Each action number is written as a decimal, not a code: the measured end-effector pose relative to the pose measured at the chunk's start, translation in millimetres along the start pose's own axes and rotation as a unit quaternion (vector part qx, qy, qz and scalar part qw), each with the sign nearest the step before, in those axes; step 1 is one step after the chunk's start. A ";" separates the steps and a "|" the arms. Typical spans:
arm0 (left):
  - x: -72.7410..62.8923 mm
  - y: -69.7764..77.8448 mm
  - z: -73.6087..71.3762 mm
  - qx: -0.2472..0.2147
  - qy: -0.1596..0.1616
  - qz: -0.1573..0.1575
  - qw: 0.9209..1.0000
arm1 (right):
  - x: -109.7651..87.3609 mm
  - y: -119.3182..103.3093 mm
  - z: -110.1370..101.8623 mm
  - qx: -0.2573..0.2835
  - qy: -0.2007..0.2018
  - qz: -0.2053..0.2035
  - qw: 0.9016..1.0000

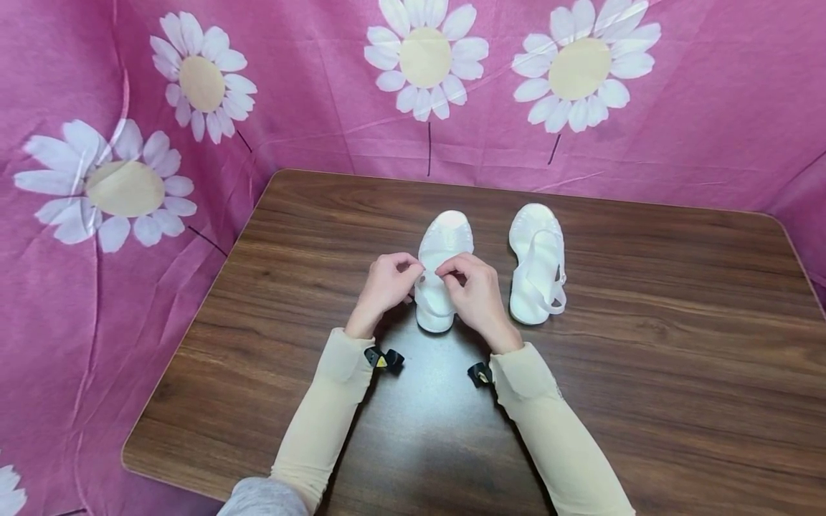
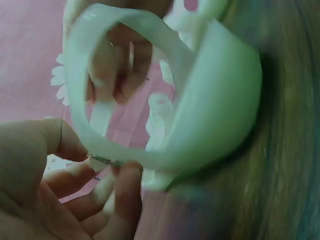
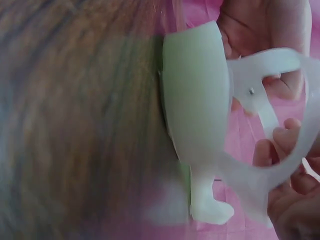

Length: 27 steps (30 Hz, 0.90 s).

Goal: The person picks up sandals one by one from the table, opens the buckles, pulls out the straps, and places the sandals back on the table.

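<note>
A white sandal point(image 1: 448, 236) stands on the brown table with its toe pointing away from me. My left hand point(image 1: 387, 283) is at its left side, where thumb and fingers pinch the small metal buckle point(image 2: 100, 159) on the ankle strap point(image 2: 77, 65). From the other side my right hand point(image 1: 476, 290) holds a strap end point(image 3: 270, 125) between thumb and fingers. In the right wrist view the heel cup point(image 3: 197, 100) sits upright beside the looped strap. The exact fingertip contact is partly hidden in the head view.
A second white sandal point(image 1: 532, 265) stands just right of my right hand, its straps looped over the insole. The wooden table point(image 1: 665, 344) ends at a pink cloth point(image 1: 303, 93) with large daisies behind and to the left.
</note>
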<state>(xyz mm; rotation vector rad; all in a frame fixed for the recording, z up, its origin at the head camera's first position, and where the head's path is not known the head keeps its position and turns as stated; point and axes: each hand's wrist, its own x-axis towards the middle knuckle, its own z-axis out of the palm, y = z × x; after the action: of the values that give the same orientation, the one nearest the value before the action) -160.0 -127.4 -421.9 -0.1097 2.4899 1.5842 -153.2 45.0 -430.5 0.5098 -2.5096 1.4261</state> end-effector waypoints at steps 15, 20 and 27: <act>2.8 -0.1 -1.1 -0.059 -0.024 -0.017 0.998 | 1.6 2.3 -4.2 0.011 0.029 0.019 0.999; 2.1 1.1 -0.8 -0.056 -0.030 -0.024 0.998 | 0.5 2.4 -3.9 0.028 0.037 0.048 0.998; -3.1 -1.9 -0.8 -0.054 -0.031 -0.021 0.998 | -2.2 1.0 -3.2 0.087 0.067 0.093 0.990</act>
<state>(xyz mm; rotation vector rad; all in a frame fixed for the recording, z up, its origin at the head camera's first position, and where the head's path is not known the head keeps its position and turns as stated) -156.8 -129.2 -422.6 -0.1265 2.3404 1.6780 -151.5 48.7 -430.5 0.2033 -2.3912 1.6972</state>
